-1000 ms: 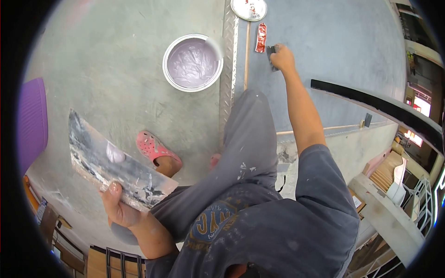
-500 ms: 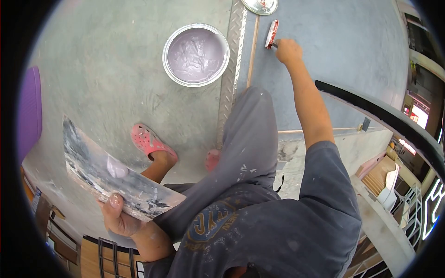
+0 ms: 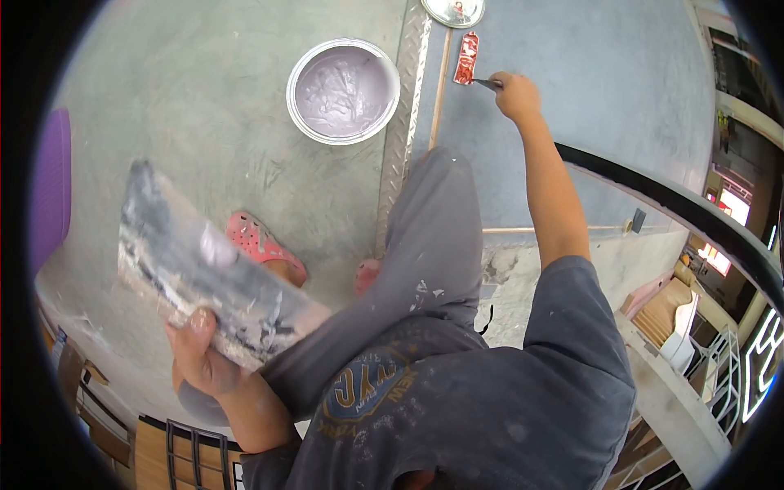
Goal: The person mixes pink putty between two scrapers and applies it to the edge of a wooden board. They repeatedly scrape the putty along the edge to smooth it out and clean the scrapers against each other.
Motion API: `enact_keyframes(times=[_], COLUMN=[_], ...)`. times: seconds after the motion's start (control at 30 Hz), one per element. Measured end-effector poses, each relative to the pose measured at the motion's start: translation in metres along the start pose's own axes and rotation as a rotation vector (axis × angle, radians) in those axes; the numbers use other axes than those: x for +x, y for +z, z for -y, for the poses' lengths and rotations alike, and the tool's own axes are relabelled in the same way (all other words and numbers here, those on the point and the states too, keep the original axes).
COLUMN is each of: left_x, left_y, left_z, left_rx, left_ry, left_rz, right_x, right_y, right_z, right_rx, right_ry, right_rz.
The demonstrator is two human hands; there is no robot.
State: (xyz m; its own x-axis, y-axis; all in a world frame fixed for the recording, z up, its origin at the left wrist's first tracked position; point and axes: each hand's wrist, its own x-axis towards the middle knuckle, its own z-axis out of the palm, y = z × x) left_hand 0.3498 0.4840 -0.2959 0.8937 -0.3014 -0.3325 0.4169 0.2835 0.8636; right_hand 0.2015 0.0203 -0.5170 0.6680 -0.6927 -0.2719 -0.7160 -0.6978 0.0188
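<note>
My left hand (image 3: 200, 351) grips the lower edge of a paint-smeared board (image 3: 196, 245), thumb on top, with a blob of pale lilac paint (image 3: 218, 247) on its face. My right hand (image 3: 516, 94) is closed around a small dark-bladed scraper (image 3: 488, 83). The blade's tip touches or nearly touches the lower end of a red and white tray-like piece (image 3: 466, 59) on the blue-grey surface. An open bucket of lilac paint (image 3: 343, 94) stands on the floor, left of the metal strip.
A round metal lid (image 3: 457, 8) lies at the top edge. The ridged metal strip (image 3: 406, 98) runs beside the bucket. A black bar (image 3: 645, 180) crosses at the right. A purple object (image 3: 53, 188) stands at the far left.
The board in my left hand has moved up and is blurred. My right hand has shifted slightly right and down, and the red and white piece now shows its red face more broadly.
</note>
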Motion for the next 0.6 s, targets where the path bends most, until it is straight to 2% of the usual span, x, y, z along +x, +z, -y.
enact_keyframes(times=[0.03,0.13,0.2,0.23,0.3,0.4,0.5,0.6], left_x=[0.002,0.007,0.008,0.006,0.002,0.0,-0.01,-0.015], left_y=[0.008,0.019,0.025,0.033,0.049,0.063,0.075,0.076], left_z=[-0.002,0.0,0.006,0.007,0.011,0.009,0.005,0.006], left_rx=[-0.081,-0.057,-0.049,-0.041,-0.024,-0.103,-0.157,-0.185], left_ry=[-0.055,-0.139,-0.146,-0.18,-0.247,-0.329,-0.362,-0.372], left_rz=[0.003,0.073,0.275,0.286,0.318,0.462,0.582,0.657], right_x=[-0.008,-0.039,-0.078,-0.099,-0.132,-0.173,-0.205,-0.224], right_y=[-0.01,-0.041,-0.086,-0.108,-0.131,-0.171,-0.194,-0.198], right_z=[-0.001,-0.003,0.021,0.035,0.055,0.089,0.11,0.123], right_rx=[0.087,0.577,0.713,0.784,0.849,0.729,0.594,0.539], right_ry=[0.024,-0.054,-0.084,-0.102,-0.313,-0.709,-0.859,-0.883], right_rz=[-0.034,-0.15,-0.193,-0.215,-0.381,-0.667,-0.844,-0.977])
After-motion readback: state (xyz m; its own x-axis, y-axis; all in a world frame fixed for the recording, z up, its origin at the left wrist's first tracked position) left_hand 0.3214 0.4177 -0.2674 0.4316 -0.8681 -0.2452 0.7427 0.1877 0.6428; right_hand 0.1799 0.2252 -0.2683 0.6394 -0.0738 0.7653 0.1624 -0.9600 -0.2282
